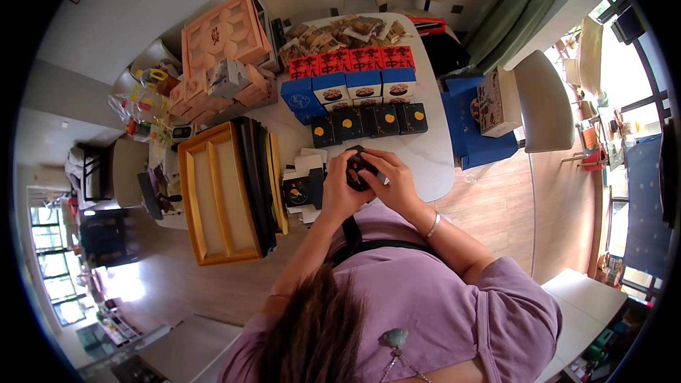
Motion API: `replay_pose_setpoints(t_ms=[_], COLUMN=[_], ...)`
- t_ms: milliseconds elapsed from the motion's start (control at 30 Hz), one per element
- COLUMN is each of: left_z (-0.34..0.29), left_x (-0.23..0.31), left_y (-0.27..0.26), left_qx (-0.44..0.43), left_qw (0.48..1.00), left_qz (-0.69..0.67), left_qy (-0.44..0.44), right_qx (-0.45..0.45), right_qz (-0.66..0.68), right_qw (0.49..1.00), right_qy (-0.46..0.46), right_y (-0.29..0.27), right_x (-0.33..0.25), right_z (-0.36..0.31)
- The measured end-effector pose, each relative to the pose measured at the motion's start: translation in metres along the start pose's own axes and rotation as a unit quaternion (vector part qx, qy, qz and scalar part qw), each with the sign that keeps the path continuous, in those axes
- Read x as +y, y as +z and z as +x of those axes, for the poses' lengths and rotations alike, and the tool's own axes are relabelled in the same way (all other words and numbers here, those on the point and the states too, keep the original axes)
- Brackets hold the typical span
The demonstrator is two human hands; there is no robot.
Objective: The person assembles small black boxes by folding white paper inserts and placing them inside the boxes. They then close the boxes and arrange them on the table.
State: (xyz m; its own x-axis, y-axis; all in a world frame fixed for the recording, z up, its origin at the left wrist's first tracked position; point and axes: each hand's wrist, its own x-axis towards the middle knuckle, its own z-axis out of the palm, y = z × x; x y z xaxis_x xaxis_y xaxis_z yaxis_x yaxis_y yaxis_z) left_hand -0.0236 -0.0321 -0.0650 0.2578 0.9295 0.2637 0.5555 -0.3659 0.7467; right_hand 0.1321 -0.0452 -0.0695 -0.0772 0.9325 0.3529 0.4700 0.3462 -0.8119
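Caught between both hands, over the near edge of the white table (433, 159): a small black box (355, 179) with a printed face. Left hand (339, 190) mostly closed, wrapped along the left side; right hand (397, 181) about half closed, with fingers reaching over the top and thumb against the right side. Hard to tell, behind the fingers, whether fully folded or partly open.

Best steadied in the left grip, probably, with the finer pressing left to the right fingertips. Press along edges and corners rather than broad faces, as thin card would likely dent. Avoid rubbing the print.

Just left of the hands, flat black cards (296, 190) near loose white cards (310, 162); mind the left wrist there, to avoid sweeping any off.

Just beyond the hands, a row of black boxes (349, 124) with yellow marks, close together; behind those, blue boxes (365, 86) with red tops, then bagged snacks (340, 37). Farther left, a gold divided tray (195, 191) beside dark trays (257, 184), and beyond, a large pink box (223, 32).
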Motion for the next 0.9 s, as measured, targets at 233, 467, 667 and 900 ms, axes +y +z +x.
replay_pose_setpoints(t_ms=[233, 467, 667, 900], left_z=[0.007, 0.007, 0.029, 0.029], left_x=[-0.045, -0.064, -0.068, -0.078], left_y=[0.004, 0.038, 0.049, 0.069], left_qx=[-0.18, -0.191, -0.261, -0.273], left_qw=[0.628, 0.577, 0.706, 0.741], left_qz=[-0.706, -0.725, -0.548, -0.481], left_qy=[-0.275, -0.325, -0.364, -0.38], right_qx=[-0.103, -0.122, -0.08, -0.121], right_qz=[0.153, 0.062, -0.092, -0.143], right_qw=[0.983, 0.99, 0.992, 0.974], right_qy=[0.026, 0.027, 0.034, 0.129], right_y=[-0.023, -0.032, -0.06, -0.074], right_x=[0.008, 0.032, 0.114, 0.201], right_z=[0.007, 0.015, 0.033, 0.057])
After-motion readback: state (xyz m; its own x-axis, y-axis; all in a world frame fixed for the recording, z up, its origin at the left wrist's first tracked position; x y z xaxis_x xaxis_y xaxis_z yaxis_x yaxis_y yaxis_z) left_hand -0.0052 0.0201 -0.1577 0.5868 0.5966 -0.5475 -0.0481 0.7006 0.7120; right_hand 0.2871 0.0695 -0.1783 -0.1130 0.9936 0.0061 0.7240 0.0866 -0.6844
